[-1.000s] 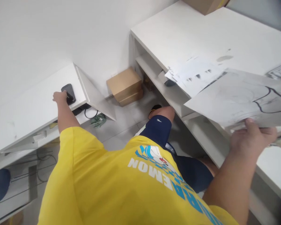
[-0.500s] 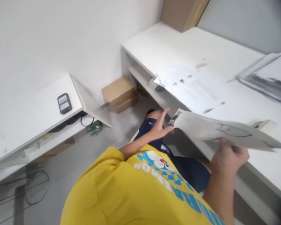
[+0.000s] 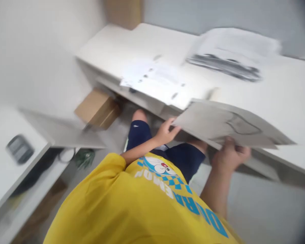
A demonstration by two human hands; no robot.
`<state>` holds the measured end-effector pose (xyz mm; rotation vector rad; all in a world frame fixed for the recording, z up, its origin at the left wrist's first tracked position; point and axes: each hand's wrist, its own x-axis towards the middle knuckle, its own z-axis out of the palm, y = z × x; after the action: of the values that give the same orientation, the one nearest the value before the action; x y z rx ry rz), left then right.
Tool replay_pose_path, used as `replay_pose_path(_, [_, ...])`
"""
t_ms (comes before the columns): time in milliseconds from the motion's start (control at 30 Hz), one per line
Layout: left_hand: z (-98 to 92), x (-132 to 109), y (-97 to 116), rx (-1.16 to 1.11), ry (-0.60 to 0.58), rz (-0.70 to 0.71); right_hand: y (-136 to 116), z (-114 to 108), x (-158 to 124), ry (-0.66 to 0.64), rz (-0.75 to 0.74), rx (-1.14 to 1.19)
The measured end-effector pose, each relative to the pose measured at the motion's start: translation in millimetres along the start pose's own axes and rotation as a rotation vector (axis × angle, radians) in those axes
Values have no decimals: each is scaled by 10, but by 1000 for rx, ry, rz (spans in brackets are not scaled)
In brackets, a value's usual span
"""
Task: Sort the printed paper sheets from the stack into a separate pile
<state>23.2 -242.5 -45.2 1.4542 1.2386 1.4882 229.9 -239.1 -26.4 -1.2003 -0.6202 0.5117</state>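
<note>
My right hand (image 3: 230, 154) is closed on the near edge of a sheet of paper (image 3: 205, 122) with a dark curved outline drawn on it. The sheet is held tilted above the front edge of the white desk (image 3: 289, 112), its far right part bowed. At its left corner my left hand (image 3: 166, 132) pinches the paper between thumb and fingers. On the desk beyond lie printed sheets (image 3: 157, 79) with small dark marks, blurred. Farther right rests a stack of papers (image 3: 234, 51) with dark grey printing.
A cardboard box (image 3: 123, 13) stands at the desk's far corner. More brown boxes (image 3: 98, 106) sit on the floor below. To the left, a phone (image 3: 20, 149) lies on a second white table (image 3: 2, 132). A dark green bundle (image 3: 83, 157) is beside that table.
My view has turned right, so the desk and paper stack show further left. My left hand, open beside the sheet before, has closed on its left corner. The right hand keeps its hold.
</note>
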Motion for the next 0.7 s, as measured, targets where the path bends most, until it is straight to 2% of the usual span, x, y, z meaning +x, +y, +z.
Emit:
replay_pose_path(133, [116,143,-151,22,112,-50,6,-69,56,-61,98,-82])
replay_pose_path(267, [234,451,-255,93,187,-34,29,-17,160,-140,72,-146])
replay_pose_path(500, [313,1076,-184,272,181,107,133,339,542,-203,-43,-190])
replay_pose_path(600, [371,1291,-139,272,177,123,185,467,694,-216,-54,-143])
replay_pose_path(700, [424,1409,-120,263,179,97,236,513,774,-275,-49,-161])
